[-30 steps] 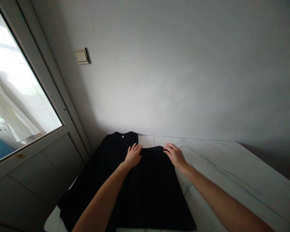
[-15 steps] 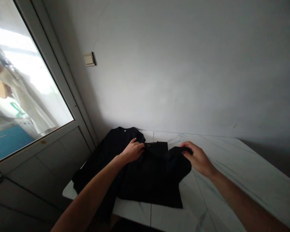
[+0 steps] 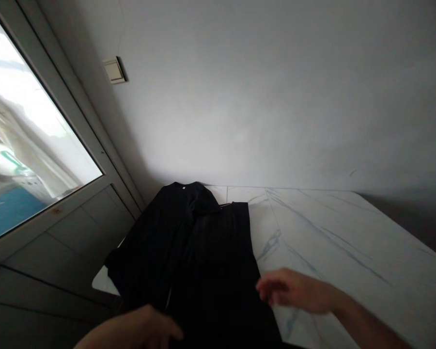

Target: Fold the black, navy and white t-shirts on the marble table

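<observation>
A black garment lies spread lengthwise on the table, running down toward me past the lower edge of the view. Beside its right edge hovers my right hand, its fingers loosely bent and apart, holding nothing. My left hand is low over the dark cloth at the left, slightly blurred, one finger stretched out; its lower part is cut off. A black long-sleeved top with a small white neck label lies to the left, partly overlapping the garment's upper corner.
The white marble-patterned tabletop extends to the right, against a grey wall. A light switch is on the wall. On the left stands a door with a glass pane and a handle.
The black garment's raised, folded part has come down toward me and now lies flat. Both hands have let go of it and moved down, nearer to me. The view has shifted slightly.
</observation>
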The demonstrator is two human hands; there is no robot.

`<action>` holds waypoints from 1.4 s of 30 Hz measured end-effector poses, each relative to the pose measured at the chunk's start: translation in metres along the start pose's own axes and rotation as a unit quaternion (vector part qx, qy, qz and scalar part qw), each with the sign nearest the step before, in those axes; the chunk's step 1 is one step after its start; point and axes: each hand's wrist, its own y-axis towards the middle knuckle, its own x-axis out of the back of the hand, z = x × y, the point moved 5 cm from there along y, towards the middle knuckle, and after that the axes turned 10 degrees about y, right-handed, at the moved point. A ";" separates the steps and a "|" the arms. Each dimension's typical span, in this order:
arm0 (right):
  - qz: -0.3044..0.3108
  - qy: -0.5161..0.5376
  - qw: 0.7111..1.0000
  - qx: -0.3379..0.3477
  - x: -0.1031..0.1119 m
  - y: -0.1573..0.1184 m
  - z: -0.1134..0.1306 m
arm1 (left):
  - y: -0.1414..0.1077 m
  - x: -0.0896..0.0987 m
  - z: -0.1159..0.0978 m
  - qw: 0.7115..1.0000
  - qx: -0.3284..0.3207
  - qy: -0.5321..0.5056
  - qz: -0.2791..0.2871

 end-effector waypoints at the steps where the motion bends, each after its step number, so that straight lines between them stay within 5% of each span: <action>1: -0.075 -0.015 0.997 0.020 0.024 0.027 0.002 | 0.026 0.014 0.002 0.999 0.017 -0.016 -0.022; 4: -0.318 -0.132 0.937 0.050 0.097 0.102 0.016 | 0.119 0.060 0.002 0.988 0.026 0.003 -0.155; 7: -0.496 -0.243 0.833 -0.046 0.150 0.150 0.024 | 0.203 0.089 0.001 0.960 0.050 0.062 -0.269; 9: -0.521 -0.281 0.796 -0.128 0.167 0.171 0.020 | 0.240 0.096 0.004 0.943 0.098 0.106 -0.301; 12: -0.484 -0.323 0.797 -0.160 0.174 0.192 0.010 | 0.267 0.100 0.009 0.918 0.175 0.127 -0.331; 17: -0.467 -0.364 0.801 -0.090 0.170 0.197 0.004 | 0.279 0.105 0.020 0.884 0.290 0.139 -0.339; 21: -0.527 -0.300 0.793 0.052 0.165 0.173 0.011 | 0.281 0.112 0.021 0.873 0.318 0.148 -0.340; 27: -0.586 -0.185 0.754 0.232 0.151 0.114 0.021 | 0.271 0.118 0.018 0.889 0.300 0.091 -0.334; 33: -0.640 -0.150 0.702 0.275 0.168 0.060 0.034 | 0.256 0.134 0.011 0.904 0.229 0.068 -0.355; 36: -0.633 -0.140 0.713 0.268 0.200 0.045 0.034 | 0.236 0.170 0.010 0.896 0.204 0.052 -0.392; 42: -0.628 -0.138 0.737 0.209 0.274 0.070 0.043 | 0.216 0.287 0.022 0.854 0.202 0.045 -0.478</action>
